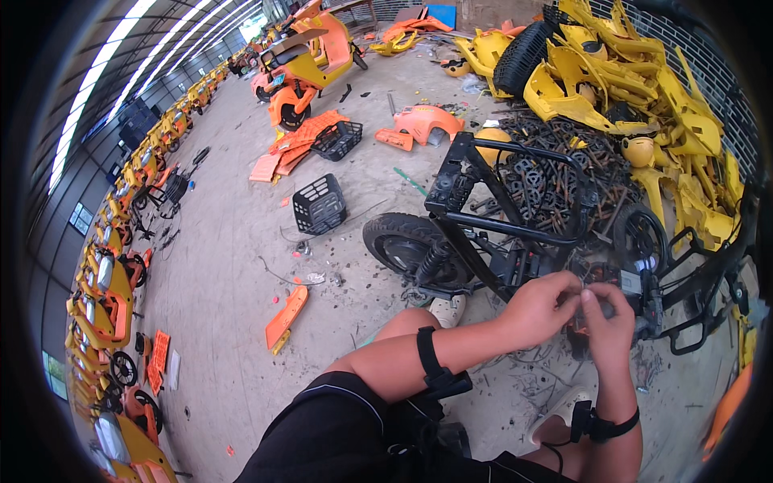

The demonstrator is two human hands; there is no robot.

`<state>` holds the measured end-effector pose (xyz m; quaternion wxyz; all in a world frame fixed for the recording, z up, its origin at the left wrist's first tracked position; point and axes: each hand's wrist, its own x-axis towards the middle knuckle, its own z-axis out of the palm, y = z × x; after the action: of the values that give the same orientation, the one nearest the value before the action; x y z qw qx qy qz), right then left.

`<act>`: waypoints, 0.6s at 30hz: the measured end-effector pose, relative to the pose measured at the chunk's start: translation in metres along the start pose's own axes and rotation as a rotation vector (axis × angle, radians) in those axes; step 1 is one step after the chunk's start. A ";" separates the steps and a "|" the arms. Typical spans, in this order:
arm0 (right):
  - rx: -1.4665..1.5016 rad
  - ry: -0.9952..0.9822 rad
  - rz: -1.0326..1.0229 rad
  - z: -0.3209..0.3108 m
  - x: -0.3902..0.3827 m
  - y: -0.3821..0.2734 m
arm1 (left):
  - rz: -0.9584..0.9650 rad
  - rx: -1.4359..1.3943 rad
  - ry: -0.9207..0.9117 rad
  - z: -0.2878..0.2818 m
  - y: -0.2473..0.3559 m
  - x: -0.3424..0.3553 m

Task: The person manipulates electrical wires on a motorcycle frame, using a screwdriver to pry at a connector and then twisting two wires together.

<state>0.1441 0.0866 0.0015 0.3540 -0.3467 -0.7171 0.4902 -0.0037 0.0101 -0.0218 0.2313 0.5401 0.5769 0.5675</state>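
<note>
A stripped black scooter frame (pixel 515 229) stands on the concrete floor (pixel 233 266) in front of the person, a wheel (pixel 385 235) at its left end. Over its midsection, the left hand (pixel 543 307) and right hand (pixel 609 324) meet at bent fingertips; whether they pinch something small, I cannot tell. Beyond the frame lie a heap of dark metal parts (pixel 543 165) and piled yellow body panels (pixel 684 121). Farther left are a black plastic basket (pixel 316 203), orange panels (pixel 299 143) and a row of scooters (pixel 109 310).

Black crates (pixel 320 204) — yellow panels (pixel 694 130), heaped.
</note>
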 end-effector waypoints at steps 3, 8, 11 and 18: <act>0.024 -0.033 0.009 -0.002 -0.001 0.000 | -0.013 -0.014 -0.010 -0.002 0.003 0.001; 0.078 -0.076 -0.016 -0.003 -0.001 0.000 | -0.032 -0.035 -0.037 -0.005 0.003 0.000; 0.055 -0.076 -0.030 -0.003 0.000 0.001 | -0.032 -0.033 -0.066 -0.005 0.003 0.000; 0.060 -0.062 -0.008 0.000 0.003 0.000 | -0.016 -0.033 -0.061 -0.008 0.004 -0.001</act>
<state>0.1423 0.0888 0.0018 0.3439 -0.3177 -0.7140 0.5206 -0.0090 0.0048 -0.0169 0.2624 0.5487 0.5643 0.5583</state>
